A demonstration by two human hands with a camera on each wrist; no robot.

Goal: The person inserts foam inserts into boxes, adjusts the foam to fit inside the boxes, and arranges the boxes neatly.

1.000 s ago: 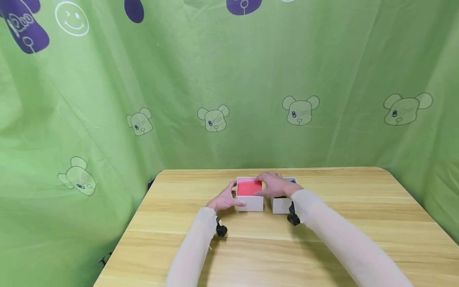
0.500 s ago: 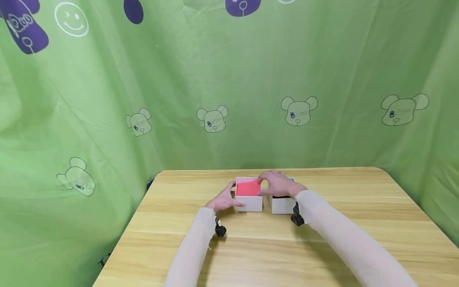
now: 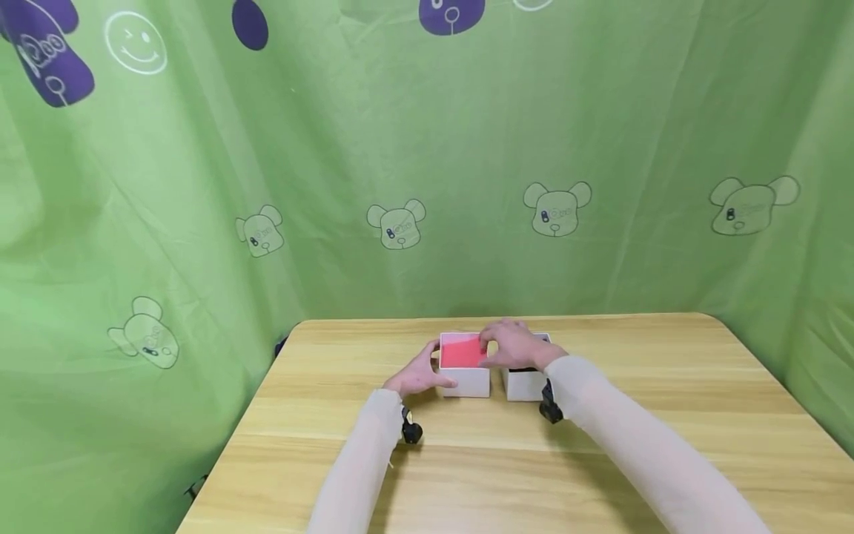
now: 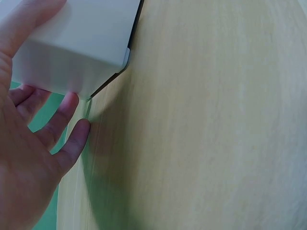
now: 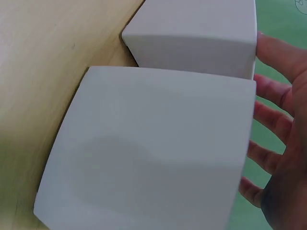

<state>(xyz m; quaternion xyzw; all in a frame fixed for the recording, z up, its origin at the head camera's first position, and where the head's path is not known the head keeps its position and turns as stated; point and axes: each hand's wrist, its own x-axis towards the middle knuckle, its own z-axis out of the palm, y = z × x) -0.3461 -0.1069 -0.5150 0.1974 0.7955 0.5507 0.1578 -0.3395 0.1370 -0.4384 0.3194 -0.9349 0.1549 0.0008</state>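
A white box with a red inside stands on the table; whether the red is a lining or a separate piece is unclear. My left hand grips this box at its left side, thumb on the front face and fingers round the side, as the left wrist view shows. At its right rim lies my right hand, bent fingers and thumb at the edge. In the right wrist view the thumb meets the upper box, while the other fingertips of that hand disappear behind the box rims.
Just right of the first box stands a second white box with a dark inside, partly covered by my right hand. Both sit near the far edge of the wooden table. A green printed curtain hangs behind and at the sides.
Over the last second my right hand has shifted slightly right, back from the red inside toward the box's right rim. The left hand and both boxes have stayed in place.
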